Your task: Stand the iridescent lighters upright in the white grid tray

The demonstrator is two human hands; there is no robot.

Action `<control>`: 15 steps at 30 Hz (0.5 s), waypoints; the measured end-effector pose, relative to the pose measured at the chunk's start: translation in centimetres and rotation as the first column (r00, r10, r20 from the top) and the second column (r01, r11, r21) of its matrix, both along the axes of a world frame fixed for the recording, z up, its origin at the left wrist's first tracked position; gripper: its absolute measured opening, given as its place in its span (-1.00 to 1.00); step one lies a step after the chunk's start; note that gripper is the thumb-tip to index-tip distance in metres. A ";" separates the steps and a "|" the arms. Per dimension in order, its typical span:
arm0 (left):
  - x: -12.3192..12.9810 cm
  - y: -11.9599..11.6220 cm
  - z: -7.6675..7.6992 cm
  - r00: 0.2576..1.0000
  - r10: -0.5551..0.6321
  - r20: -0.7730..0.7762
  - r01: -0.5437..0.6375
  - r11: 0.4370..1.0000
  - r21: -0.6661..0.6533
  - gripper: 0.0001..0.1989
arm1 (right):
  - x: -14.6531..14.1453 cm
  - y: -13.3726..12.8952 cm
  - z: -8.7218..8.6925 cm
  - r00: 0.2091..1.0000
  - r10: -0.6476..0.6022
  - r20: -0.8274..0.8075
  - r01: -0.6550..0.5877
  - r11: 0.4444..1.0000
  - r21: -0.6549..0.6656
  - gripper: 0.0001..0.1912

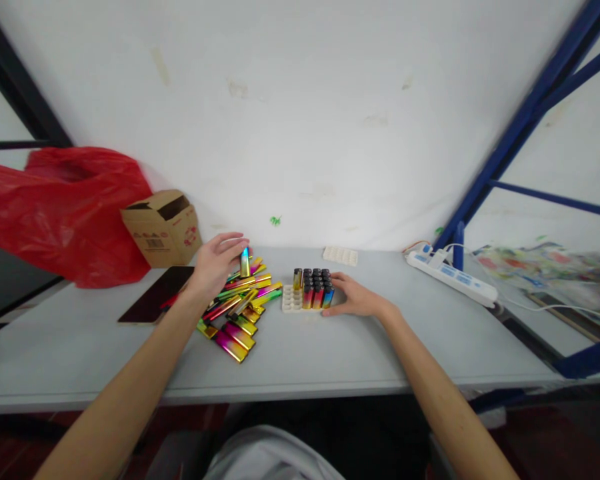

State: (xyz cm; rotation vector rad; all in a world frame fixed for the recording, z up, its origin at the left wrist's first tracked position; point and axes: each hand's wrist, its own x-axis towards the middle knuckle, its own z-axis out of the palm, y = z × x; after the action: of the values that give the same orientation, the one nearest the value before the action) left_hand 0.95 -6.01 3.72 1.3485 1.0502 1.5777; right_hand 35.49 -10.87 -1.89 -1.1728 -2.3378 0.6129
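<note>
Between the fingertips of my left hand (219,261) is a shiny blue and gold lighter (245,263), held upright over a loose pile of metallic lighters (240,330) in gold, pink and green. Right of the pile sits a white tray with round holes (293,301). Several upright lighters (318,291) with black tops fill its right part, and one gold lighter (297,279) stands apart near its back. My right hand (353,297) curves around the tray's right side, thumb and fingers spread, touching or very near the end lighters.
A second white tray (341,255) lies by the wall. At left are a dark flat panel (157,295), a cardboard box (164,230) and a red plastic bag (75,213). A white power strip (450,277) with cables lies at right, beside a blue metal frame (520,127).
</note>
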 end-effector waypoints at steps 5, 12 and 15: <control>2.2 -1.2 -1.2 0.961 -0.231 0.150 0.256 0.950 -0.181 -0.57 | 0.0 0.0 0.0 1.000 0.002 0.012 -0.002 1.000 0.003 -0.11; 4.3 -2.8 -1.5 0.932 -0.344 0.109 0.361 0.901 -0.241 -0.59 | 0.0 -0.1 0.2 1.000 0.001 0.019 -0.001 1.000 -0.003 -0.13; 4.6 -3.0 -1.4 0.927 -0.362 0.094 0.374 0.889 -0.264 -0.64 | -0.1 -0.2 0.3 1.000 0.000 0.021 0.001 1.000 -0.005 -0.15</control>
State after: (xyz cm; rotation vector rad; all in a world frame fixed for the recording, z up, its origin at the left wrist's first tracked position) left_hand 5.58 -8.96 2.30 1.2287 0.8877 1.1262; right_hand 35.44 -11.06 -1.60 -1.1877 -2.3548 0.6099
